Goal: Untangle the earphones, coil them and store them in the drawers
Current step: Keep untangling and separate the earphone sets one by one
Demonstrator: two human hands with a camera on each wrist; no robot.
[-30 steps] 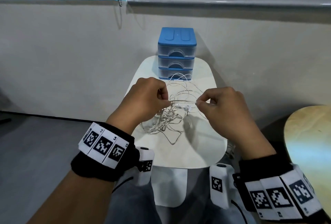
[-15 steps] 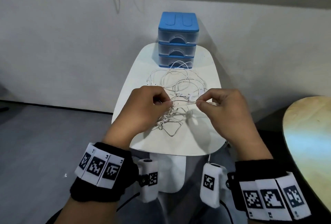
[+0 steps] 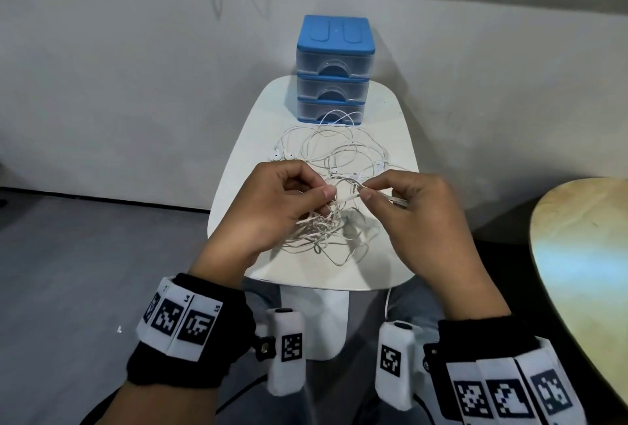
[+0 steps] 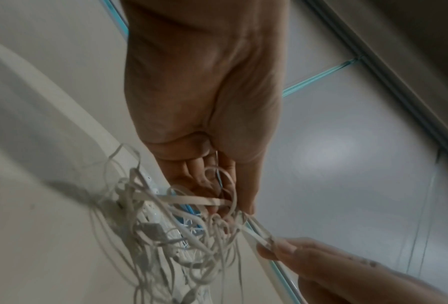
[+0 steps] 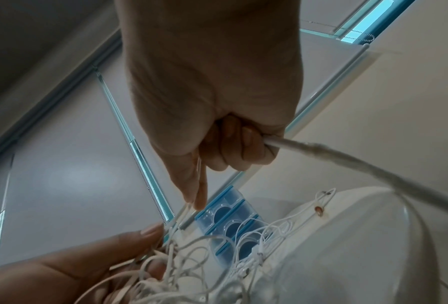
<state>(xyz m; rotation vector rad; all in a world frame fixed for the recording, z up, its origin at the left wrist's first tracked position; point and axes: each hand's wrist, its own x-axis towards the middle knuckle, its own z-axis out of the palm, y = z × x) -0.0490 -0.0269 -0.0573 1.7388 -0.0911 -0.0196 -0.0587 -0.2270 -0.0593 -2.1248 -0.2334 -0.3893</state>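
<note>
2 hands on the job, both over the near half of the small white table (image 3: 238,159). Left hand (image 3: 272,207) has thumb and fingers curled round a bunch of the tangled white earphone cables (image 3: 326,231); right hand (image 3: 418,217) pinches 1 strand between thumb and forefinger just beside it, with more cord running back through its curled fingers. The short stretch between the 2 hands looks taut.

The tangle sits mid-table: a dense knot under and near the left hand, looser loops spreading far toward the blue 3-drawer unit (image 3: 334,67) at the table's far edge. 2 earbuds (image 3: 282,154) lie at the far-left of the loops. All 3 drawers look closed. 1 strand hangs off the near edge.

Handling, my read: light, limp, thin cable, no stiffness, so it snags on itself and tightens if yanked. Solder joints at buds and plug are the fragile spots. Best hold is on the cord next to the knot, or a free end fed back through loops; don't pull by the buds.

Stage: untangling, early. No coiling done yet.
</note>
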